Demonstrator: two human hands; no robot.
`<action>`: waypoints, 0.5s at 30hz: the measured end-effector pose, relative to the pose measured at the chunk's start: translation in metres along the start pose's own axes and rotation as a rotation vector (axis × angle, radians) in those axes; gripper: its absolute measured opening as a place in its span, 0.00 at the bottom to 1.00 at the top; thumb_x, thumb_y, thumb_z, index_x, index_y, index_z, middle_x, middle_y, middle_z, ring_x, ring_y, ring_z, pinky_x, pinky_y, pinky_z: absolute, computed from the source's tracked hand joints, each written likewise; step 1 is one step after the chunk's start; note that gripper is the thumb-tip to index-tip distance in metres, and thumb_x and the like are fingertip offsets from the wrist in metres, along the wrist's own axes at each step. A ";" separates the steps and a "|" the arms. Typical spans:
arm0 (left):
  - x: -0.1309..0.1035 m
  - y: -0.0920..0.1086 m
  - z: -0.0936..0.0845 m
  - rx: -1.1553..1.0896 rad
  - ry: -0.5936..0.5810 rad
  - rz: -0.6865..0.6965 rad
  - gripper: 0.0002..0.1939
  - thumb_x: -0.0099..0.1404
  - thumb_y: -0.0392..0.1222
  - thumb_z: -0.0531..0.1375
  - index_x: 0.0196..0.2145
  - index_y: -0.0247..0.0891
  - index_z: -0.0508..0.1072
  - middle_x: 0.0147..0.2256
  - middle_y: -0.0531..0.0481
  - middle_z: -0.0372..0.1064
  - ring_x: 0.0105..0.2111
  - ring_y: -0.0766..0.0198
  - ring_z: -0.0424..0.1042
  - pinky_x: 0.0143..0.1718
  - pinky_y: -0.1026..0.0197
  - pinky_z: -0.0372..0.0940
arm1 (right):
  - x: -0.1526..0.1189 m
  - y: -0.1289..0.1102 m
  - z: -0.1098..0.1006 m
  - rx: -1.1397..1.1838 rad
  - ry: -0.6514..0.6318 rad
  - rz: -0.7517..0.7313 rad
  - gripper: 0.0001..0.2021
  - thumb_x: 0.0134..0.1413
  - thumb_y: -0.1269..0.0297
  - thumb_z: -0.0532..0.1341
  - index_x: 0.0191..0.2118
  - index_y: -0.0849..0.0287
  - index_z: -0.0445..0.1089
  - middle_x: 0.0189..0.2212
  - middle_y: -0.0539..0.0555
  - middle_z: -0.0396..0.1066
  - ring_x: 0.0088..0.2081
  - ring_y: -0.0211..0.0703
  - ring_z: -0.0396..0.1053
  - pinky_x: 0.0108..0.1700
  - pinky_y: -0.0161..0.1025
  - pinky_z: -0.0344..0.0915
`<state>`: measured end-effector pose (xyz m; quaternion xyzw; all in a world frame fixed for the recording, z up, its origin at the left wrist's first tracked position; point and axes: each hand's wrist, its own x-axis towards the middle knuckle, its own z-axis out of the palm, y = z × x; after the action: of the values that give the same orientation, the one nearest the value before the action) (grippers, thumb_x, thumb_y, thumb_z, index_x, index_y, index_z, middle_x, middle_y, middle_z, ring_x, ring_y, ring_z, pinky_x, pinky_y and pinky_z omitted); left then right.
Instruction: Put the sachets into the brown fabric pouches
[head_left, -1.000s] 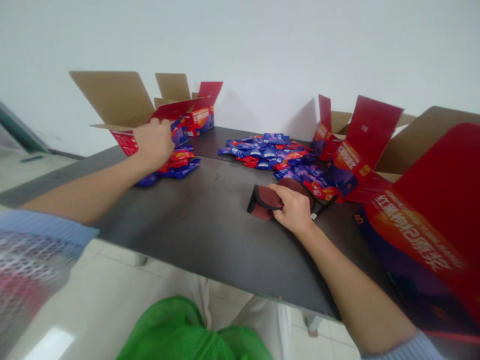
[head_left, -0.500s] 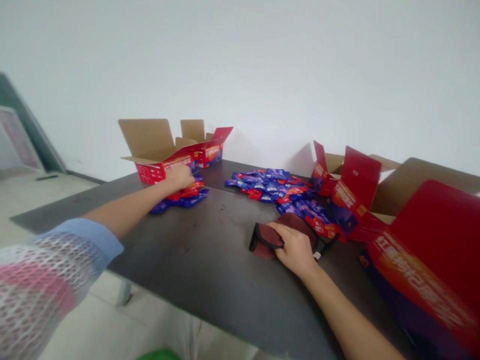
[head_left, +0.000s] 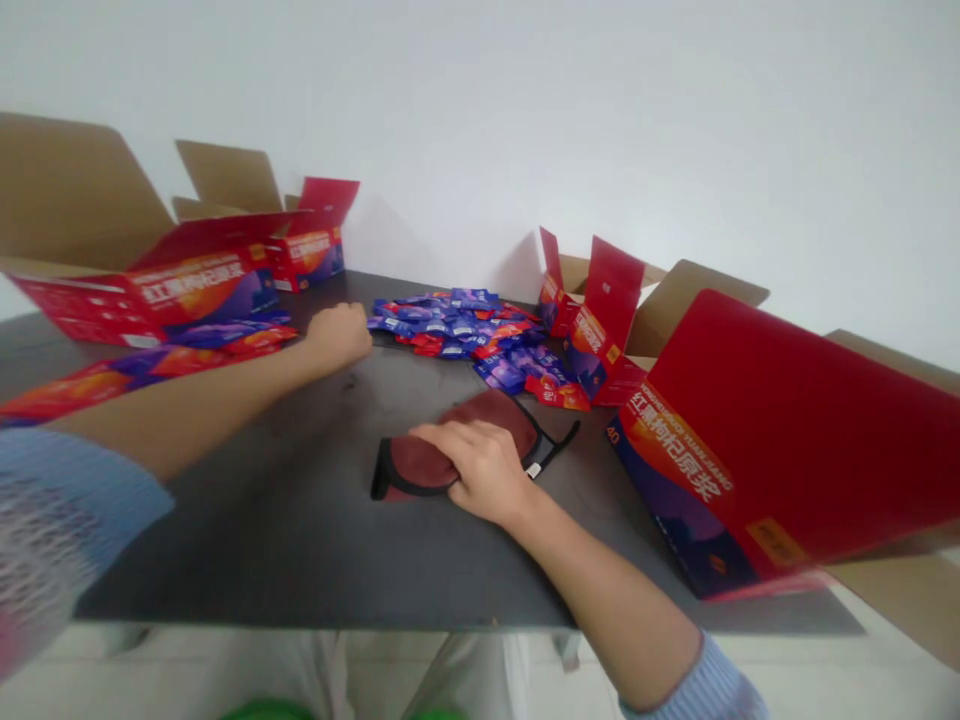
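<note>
My right hand (head_left: pixel 484 465) grips a maroon fabric piece with black edging, a black strap and a small white tag, which looks like a sleep mask (head_left: pixel 491 410). It rests on the dark table (head_left: pixel 315 540), its left end folded over. My left hand (head_left: pixel 339 337) is a closed fist between two groups of sachets; its fingers face away, so anything inside is hidden. Blue and red sachets (head_left: pixel 457 325) lie heaped just right of that fist. More sachets (head_left: pixel 217 340) lie in a row to its left, partly behind my forearm.
Open red cartons stand on both sides: a large one (head_left: pixel 199 285) and a smaller one (head_left: pixel 307 255) at left. At right are a near carton (head_left: pixel 697 470) with raised flaps and smaller ones (head_left: pixel 589 345) behind. A white wall (head_left: pixel 465 130) backs the table.
The view has swung right and down. My left fist has left the row of sachets by the left carton and come right. My right hand still grips the sleep mask, now farther from the heap.
</note>
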<state>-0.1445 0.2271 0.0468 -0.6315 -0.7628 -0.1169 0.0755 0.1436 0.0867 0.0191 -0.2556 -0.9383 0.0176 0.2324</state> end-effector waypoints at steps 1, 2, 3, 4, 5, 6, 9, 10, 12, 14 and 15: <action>0.002 0.005 0.007 0.010 0.029 0.002 0.27 0.61 0.32 0.56 0.58 0.20 0.69 0.53 0.17 0.71 0.53 0.31 0.74 0.51 0.42 0.69 | 0.001 -0.001 0.001 0.004 -0.011 -0.008 0.30 0.50 0.75 0.57 0.61 0.59 0.69 0.50 0.55 0.80 0.49 0.50 0.77 0.49 0.44 0.67; 0.004 0.009 0.014 0.019 0.050 0.004 0.31 0.60 0.30 0.56 0.62 0.19 0.65 0.55 0.17 0.69 0.53 0.33 0.74 0.50 0.43 0.69 | 0.001 -0.002 0.002 0.007 -0.030 -0.017 0.30 0.51 0.75 0.58 0.61 0.58 0.69 0.50 0.55 0.80 0.48 0.50 0.77 0.49 0.44 0.67; 0.008 0.012 0.020 0.025 0.075 0.015 0.35 0.60 0.29 0.55 0.65 0.17 0.60 0.57 0.16 0.67 0.54 0.34 0.74 0.51 0.44 0.69 | 0.002 -0.002 0.002 0.009 -0.052 -0.025 0.29 0.51 0.74 0.58 0.62 0.58 0.69 0.50 0.55 0.80 0.48 0.50 0.77 0.49 0.44 0.66; 0.012 0.013 0.025 0.029 0.087 0.046 0.39 0.59 0.28 0.55 0.68 0.16 0.55 0.60 0.16 0.64 0.57 0.35 0.72 0.54 0.45 0.68 | 0.002 -0.002 0.002 0.010 -0.072 -0.030 0.29 0.52 0.74 0.58 0.62 0.57 0.68 0.51 0.54 0.79 0.48 0.50 0.76 0.49 0.44 0.66; 0.016 0.015 0.029 0.029 0.093 0.102 0.42 0.58 0.27 0.55 0.69 0.16 0.52 0.63 0.17 0.60 0.61 0.37 0.68 0.58 0.46 0.65 | 0.003 -0.001 0.001 0.010 -0.090 -0.032 0.29 0.53 0.74 0.58 0.62 0.57 0.68 0.51 0.54 0.79 0.49 0.49 0.76 0.48 0.44 0.66; 0.021 0.016 0.033 0.027 0.091 0.169 0.43 0.57 0.27 0.56 0.70 0.16 0.52 0.66 0.19 0.57 0.65 0.39 0.63 0.63 0.47 0.60 | 0.003 0.000 0.000 0.010 -0.105 -0.031 0.29 0.54 0.74 0.58 0.62 0.57 0.68 0.51 0.54 0.79 0.49 0.49 0.76 0.48 0.44 0.65; 0.036 0.018 0.038 0.011 0.044 0.366 0.40 0.54 0.27 0.58 0.66 0.17 0.62 0.67 0.26 0.60 0.71 0.45 0.53 0.71 0.51 0.45 | 0.004 0.006 -0.005 -0.003 -0.160 -0.004 0.26 0.56 0.74 0.56 0.61 0.57 0.69 0.49 0.53 0.79 0.48 0.48 0.76 0.43 0.43 0.64; 0.040 0.019 0.039 0.004 0.028 0.412 0.37 0.54 0.28 0.58 0.63 0.19 0.67 0.65 0.29 0.64 0.71 0.46 0.52 0.71 0.51 0.44 | 0.004 0.008 -0.006 -0.008 -0.183 0.010 0.25 0.57 0.74 0.56 0.60 0.57 0.70 0.48 0.53 0.80 0.47 0.48 0.76 0.41 0.43 0.64; 0.043 0.021 0.041 -0.010 0.011 0.454 0.29 0.56 0.29 0.58 0.56 0.24 0.74 0.61 0.31 0.70 0.71 0.47 0.51 0.69 0.51 0.49 | 0.005 0.012 -0.007 -0.004 -0.218 0.013 0.23 0.57 0.73 0.57 0.58 0.55 0.71 0.48 0.51 0.79 0.47 0.47 0.75 0.39 0.42 0.64; 0.041 0.021 0.043 -0.025 0.004 0.434 0.23 0.58 0.30 0.57 0.51 0.27 0.77 0.57 0.29 0.72 0.68 0.44 0.57 0.64 0.50 0.57 | 0.004 0.015 -0.005 0.010 -0.223 -0.027 0.21 0.58 0.69 0.60 0.58 0.56 0.70 0.49 0.51 0.79 0.47 0.47 0.73 0.42 0.42 0.65; 0.038 0.021 0.043 -0.035 0.000 0.408 0.21 0.60 0.30 0.56 0.50 0.27 0.77 0.56 0.27 0.73 0.65 0.43 0.61 0.61 0.49 0.61 | 0.004 0.015 -0.004 0.010 -0.214 -0.056 0.21 0.59 0.66 0.60 0.59 0.56 0.70 0.50 0.52 0.78 0.47 0.48 0.72 0.45 0.42 0.65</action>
<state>-0.1296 0.2784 0.0171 -0.7741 -0.6169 -0.1125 0.0868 0.1493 0.1017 0.0225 -0.2246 -0.9644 0.0431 0.1328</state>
